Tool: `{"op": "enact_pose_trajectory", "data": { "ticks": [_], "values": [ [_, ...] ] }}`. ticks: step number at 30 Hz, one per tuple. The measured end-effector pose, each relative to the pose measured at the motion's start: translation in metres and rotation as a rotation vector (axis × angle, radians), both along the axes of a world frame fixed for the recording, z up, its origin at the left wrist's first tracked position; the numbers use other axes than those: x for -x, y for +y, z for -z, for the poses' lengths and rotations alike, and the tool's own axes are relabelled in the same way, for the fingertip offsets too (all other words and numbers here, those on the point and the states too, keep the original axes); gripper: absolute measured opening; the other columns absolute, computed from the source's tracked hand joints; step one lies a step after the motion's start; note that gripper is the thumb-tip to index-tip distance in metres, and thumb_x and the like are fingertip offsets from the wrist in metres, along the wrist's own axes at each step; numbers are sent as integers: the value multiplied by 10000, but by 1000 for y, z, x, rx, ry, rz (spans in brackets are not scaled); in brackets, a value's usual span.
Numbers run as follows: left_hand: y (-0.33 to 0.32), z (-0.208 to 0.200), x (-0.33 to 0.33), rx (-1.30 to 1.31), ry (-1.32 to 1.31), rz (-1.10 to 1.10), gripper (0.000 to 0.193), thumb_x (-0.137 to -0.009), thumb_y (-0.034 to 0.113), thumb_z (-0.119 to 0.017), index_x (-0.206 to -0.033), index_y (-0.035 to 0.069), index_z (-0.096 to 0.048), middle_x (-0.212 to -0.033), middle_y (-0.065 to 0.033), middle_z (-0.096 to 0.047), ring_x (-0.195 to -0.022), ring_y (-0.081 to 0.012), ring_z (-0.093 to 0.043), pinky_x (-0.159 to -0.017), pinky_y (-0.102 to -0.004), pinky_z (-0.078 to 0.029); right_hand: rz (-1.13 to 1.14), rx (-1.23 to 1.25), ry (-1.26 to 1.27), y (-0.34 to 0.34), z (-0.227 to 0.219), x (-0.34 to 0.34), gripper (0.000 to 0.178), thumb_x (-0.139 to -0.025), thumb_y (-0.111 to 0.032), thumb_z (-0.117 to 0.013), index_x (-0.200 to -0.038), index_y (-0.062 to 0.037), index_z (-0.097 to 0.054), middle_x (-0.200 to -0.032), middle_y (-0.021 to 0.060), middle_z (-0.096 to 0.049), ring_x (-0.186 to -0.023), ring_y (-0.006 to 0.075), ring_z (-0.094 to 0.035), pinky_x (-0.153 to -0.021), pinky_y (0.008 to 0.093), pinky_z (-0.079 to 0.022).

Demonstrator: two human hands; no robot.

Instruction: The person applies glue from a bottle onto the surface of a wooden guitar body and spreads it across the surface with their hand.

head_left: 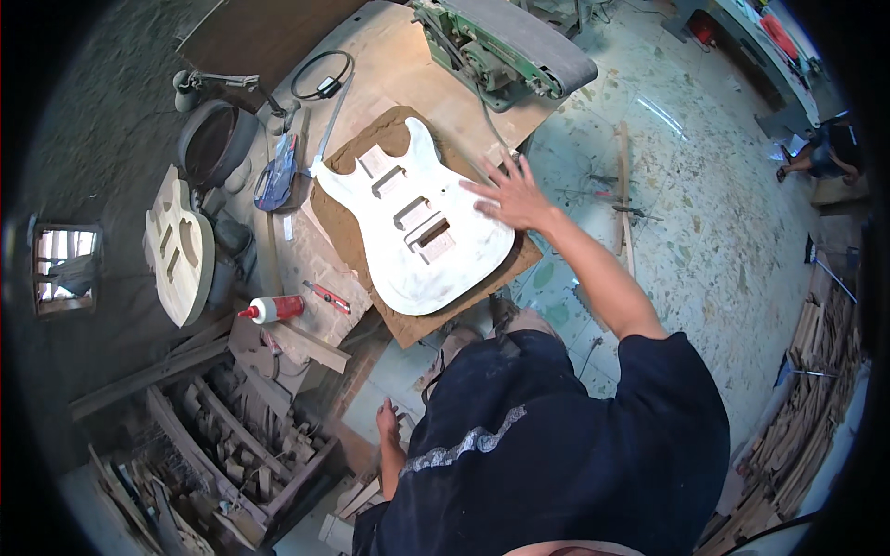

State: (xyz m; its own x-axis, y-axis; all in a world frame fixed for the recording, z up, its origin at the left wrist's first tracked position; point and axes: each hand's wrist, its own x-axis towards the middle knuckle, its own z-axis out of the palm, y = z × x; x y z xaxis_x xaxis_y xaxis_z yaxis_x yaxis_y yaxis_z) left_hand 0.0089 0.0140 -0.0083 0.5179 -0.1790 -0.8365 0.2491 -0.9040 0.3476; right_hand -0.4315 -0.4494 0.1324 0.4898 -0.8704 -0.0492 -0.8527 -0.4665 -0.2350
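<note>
Workbench (389, 46) is seen from above, with a white guitar body (413, 218) laid flat on a brown pad (352, 232) near its front edge. Right hand (510, 195) is stretched out over the body's right edge, fingers spread wide and palm down, touching or just above the white surface; nothing is gripped. Left hand (387, 419) is held low beside the dark shirt, open and loose, above stacked wood pieces (362, 505); no object is held in it.

Routed pockets are visible in the middle of the white body. A second, unpainted guitar body (178, 243) is stood on edge at the bench's left end, well apart from the first. A white glue bottle with a red cap (273, 309) is lying on its side just left of the pad, with a red-handled tool (326, 296) beside it. A belt sander (505, 46) is set at the far end of the bench. A crate of wood scraps (232, 435) is placed on the floor below.
</note>
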Motion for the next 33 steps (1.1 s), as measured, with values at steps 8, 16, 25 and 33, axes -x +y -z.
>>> {"op": "enact_pose_trajectory", "data": {
  "ticks": [8, 16, 25, 33],
  "values": [
    [-31, -24, 21, 67, -99, 19, 617, -980, 585, -533, -1311, 65, -529, -1143, -94, -641, -824, -218, -659, -638, -312, -422, 234, 13, -198, 5, -9, 23, 632, -991, -700, -284, -1535, -396, -392, -1689, 100, -110, -1526, 456, -58, -1191, 668, -51],
    [-9, 5, 14, -48, -15, 19, 735, -950, 634, -543, -1404, 61, -460, -1220, -114, -645, -897, -267, -689, -630, -380, -416, 61, -16, -159, 129, -8, 17, 625, -946, -738, -320, -1482, -447, -457, -1678, 99, -160, -1509, 485, -100, -1177, 692, -79],
    [-85, -21, 4, 110, -123, 159, 702, -984, 535, -563, -1341, -68, -517, -1259, -214, -615, -997, -287, -657, -838, -397, -542, 95, 137, -58, 28, 20, 54, 634, -965, -742, -247, -1492, -450, -442, -1690, 73, -119, -1504, 498, -107, -1180, 680, -97],
    [-70, -29, 12, 98, -112, 152, 741, -975, 562, -565, -1362, -66, -493, -1273, -212, -609, -1005, -291, -651, -822, -387, -534, 40, 57, -221, 82, -26, 43, 675, -956, -746, -278, -1498, -386, -458, -1678, 96, -157, -1513, 474, -106, -1196, 658, -107]
  ]
}}
